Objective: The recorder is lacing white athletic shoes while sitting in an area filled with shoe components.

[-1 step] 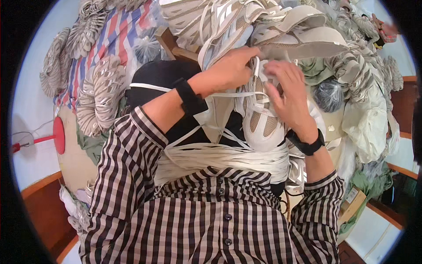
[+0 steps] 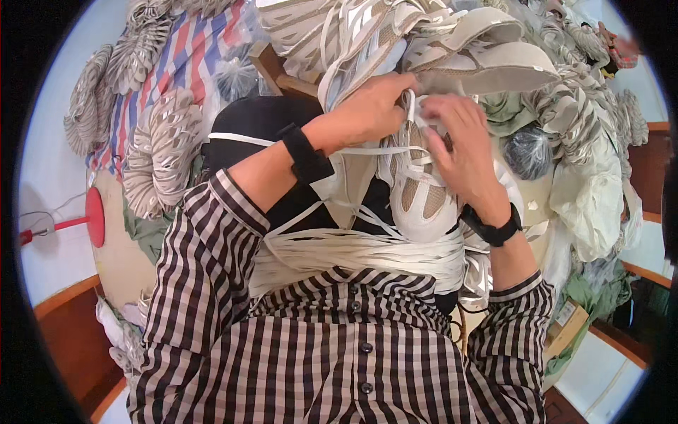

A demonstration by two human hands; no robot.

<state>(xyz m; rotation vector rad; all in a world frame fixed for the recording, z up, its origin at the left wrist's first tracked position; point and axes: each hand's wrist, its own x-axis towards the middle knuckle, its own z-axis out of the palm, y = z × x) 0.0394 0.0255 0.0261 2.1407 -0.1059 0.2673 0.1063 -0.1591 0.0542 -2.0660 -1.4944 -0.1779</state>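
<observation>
"White and tan, a mesh-toed lace-up sneaker (image 2: pixel 424 205) is placed in front of a black-and-cream checked shirt (image 2: pixel 346 353), its toe pointed that way. How is it handled?"

"Left of its opening, the left hand (image 2: pixel 378 106) is set with fingers bent inward at the lacing; whether lace or shoe edge is pinched cannot be told."

"And the right hand (image 2: pixel 462 145)?"

"Placed over the sneaker's right side, thumb parted from the blurred fingers; whether anything is gripped cannot be told."

"What is found around the sneaker?"

"A flat white lace (image 2: pixel 371 151) is stretched out leftward; a thick bundle of white laces (image 2: pixel 353 258) is gathered nearer the shirt; beige-and-white shoe uppers (image 2: pixel 487 63) are heaped beyond."
</observation>
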